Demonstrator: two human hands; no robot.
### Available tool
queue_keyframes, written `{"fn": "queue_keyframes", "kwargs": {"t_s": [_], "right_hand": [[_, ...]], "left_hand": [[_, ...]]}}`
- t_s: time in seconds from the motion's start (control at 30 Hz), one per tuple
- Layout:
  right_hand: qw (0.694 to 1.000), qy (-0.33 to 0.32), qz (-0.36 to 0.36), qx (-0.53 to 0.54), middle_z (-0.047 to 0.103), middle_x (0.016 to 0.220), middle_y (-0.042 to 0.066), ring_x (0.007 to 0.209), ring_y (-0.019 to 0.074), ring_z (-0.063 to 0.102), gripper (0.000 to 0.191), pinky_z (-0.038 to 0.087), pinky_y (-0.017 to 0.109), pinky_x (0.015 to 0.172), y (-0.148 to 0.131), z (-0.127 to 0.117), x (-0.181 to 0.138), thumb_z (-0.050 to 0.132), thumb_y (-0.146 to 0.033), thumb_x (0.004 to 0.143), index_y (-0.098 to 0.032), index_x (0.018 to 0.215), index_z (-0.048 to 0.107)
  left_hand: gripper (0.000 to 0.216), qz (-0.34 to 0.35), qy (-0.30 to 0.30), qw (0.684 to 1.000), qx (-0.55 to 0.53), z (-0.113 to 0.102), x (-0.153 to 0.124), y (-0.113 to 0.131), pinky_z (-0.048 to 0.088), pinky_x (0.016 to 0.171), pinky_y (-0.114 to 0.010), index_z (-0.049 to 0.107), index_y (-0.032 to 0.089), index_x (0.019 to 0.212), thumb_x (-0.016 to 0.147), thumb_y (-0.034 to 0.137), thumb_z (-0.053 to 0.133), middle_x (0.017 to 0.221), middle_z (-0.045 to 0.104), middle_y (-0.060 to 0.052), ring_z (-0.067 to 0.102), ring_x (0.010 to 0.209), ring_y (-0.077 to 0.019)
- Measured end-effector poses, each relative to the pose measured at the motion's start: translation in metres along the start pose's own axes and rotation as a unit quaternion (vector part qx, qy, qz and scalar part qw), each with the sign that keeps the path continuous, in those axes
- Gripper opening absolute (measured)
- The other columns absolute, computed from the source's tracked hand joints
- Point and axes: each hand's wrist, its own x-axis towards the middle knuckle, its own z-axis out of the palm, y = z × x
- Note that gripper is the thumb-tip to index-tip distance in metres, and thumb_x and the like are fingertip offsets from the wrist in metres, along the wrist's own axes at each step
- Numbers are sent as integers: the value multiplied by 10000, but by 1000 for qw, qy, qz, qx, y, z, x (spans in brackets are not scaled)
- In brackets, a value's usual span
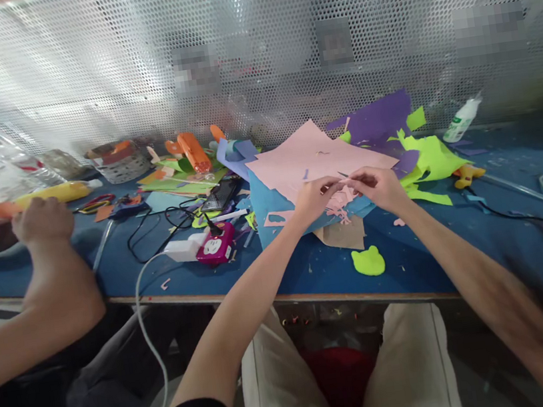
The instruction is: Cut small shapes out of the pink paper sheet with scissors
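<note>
My left hand (318, 198) and my right hand (379, 186) meet above a heap of pink scraps (336, 206), both with fingers pinched. Between the fingertips is a small pale pink piece (345, 179), mostly covered by them. A thin dark point juts up there; what it belongs to I cannot make out. Behind the hands lies a large pink sheet (314, 150), over a blue sheet (265, 197). Nearer me, a lime-green animal-head cutout (369, 261) and a brown paper piece (346, 234) rest on the blue table (281, 273).
At left, another person's hands (45, 225) are by a yellow glue bottle (55, 193). A magenta power adapter (215, 244) with cables sits left of my forearm. Lime-green scraps (427, 158), a hot glue gun (468, 174) and a white bottle (462, 119) are at right. Perforated metal (260, 50) backs the table.
</note>
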Motion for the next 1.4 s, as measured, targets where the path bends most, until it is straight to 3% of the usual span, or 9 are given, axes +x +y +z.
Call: {"fn": "queue_keyframes", "kwargs": {"t_s": [0.37,0.6,0.7,0.83,0.97,1.07,1.23,1.4], "right_hand": [[997,-5,-33,-64,813,856,66,704,224,720,386,588,340,709,0,-2,1,692,-567,930,-202,946,817],[996,-4,-43,-73,819,899,63,770,240,739,325,598,348,721,-1,-1,0,714,-529,919,-218,955,801],[993,2,-70,-92,801,857,51,722,214,716,251,592,337,701,4,-3,0,708,-458,928,-222,960,786],[980,36,-153,-118,786,963,68,801,213,712,134,594,351,751,9,-6,0,666,-324,941,-234,934,765],[969,24,-201,-145,772,1032,78,852,223,706,121,591,368,768,7,-5,-1,633,-277,960,-248,919,743],[972,27,-184,-142,768,1082,82,872,223,709,143,598,362,762,5,-3,-2,605,-270,971,-252,1009,742],[987,36,-120,-99,785,1137,94,839,213,714,304,602,338,702,5,-7,-3,583,-304,969,-237,1243,698],[994,14,-58,-88,813,1109,97,904,252,738,336,617,353,748,2,-8,-2,650,-463,948,-227,1164,754]], "left_hand": [[322,11,-12,998,68,1,-1,-4,529,776,-275,792,216,1130,1036,447,588,1041,814,-42,714,837,-159],[317,42,5,998,52,1,-3,-1,530,777,-280,791,221,1125,1024,455,603,1054,810,-42,694,809,-151],[310,41,-1,999,11,0,-3,1,550,829,-305,800,217,1134,1011,432,612,1090,812,-64,719,904,-181],[319,5,-2,993,-119,1,-2,1,569,939,-343,791,170,1173,983,363,621,1215,784,-116,723,1109,-232],[407,-45,-40,980,-190,1,-1,5,580,869,-338,793,130,1148,961,468,662,1126,796,-143,738,995,-226],[451,-62,-62,975,-205,-1,0,7,570,833,-318,796,118,1136,907,503,738,1076,800,-143,733,930,-208],[473,-69,-13,974,-215,-1,2,1,572,822,-323,795,129,1100,868,541,769,1091,797,-138,724,931,-203],[407,-53,0,983,-176,1,3,-7,593,826,-339,787,155,1073,899,520,742,1069,799,-117,732,944,-207]]}}
